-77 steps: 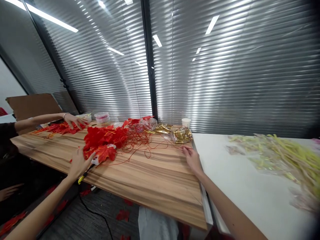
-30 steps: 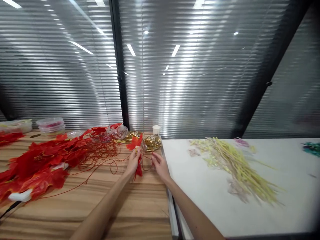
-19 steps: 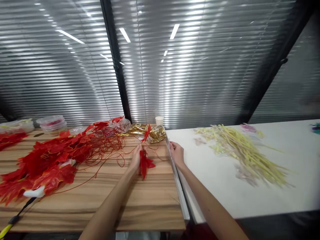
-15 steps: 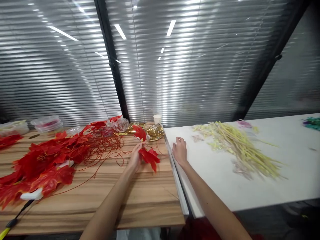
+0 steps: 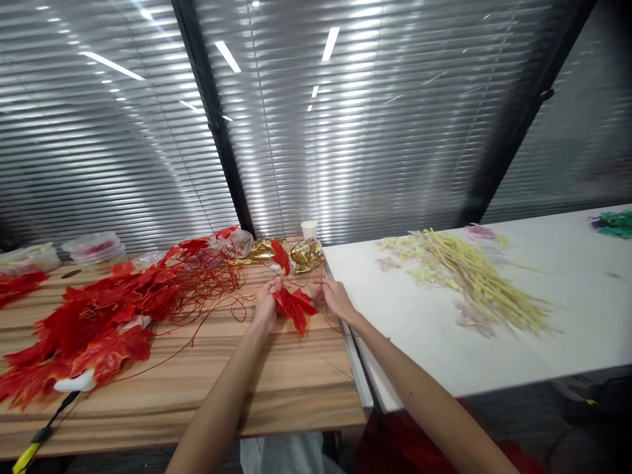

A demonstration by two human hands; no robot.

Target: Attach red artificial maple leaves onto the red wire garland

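Over the wooden table, my left hand (image 5: 267,299) is closed around the stem area of a red artificial maple leaf (image 5: 295,308). A second, smaller red leaf (image 5: 280,257) sticks up just above those fingers. My right hand (image 5: 334,297) is at the right of the leaves, its fingers pinched together on a thin red cord (image 5: 322,266). The cord runs between the hands and hangs past the right wrist toward the white table. Exactly how the cord meets the leaf stem is too small to make out.
A heap of red leaves (image 5: 99,322) and tangled red cord (image 5: 210,276) covers the left. Gold foil packets (image 5: 306,255) and a paper cup (image 5: 309,230) stand at the back. Yellow strips (image 5: 474,276) lie on the white table (image 5: 419,349). Plastic tubs (image 5: 96,250) sit far left.
My right hand has moved left from the white table's edge to beside the leaf, bringing the cord. My left hand still holds the leaf. The view has shifted slightly.
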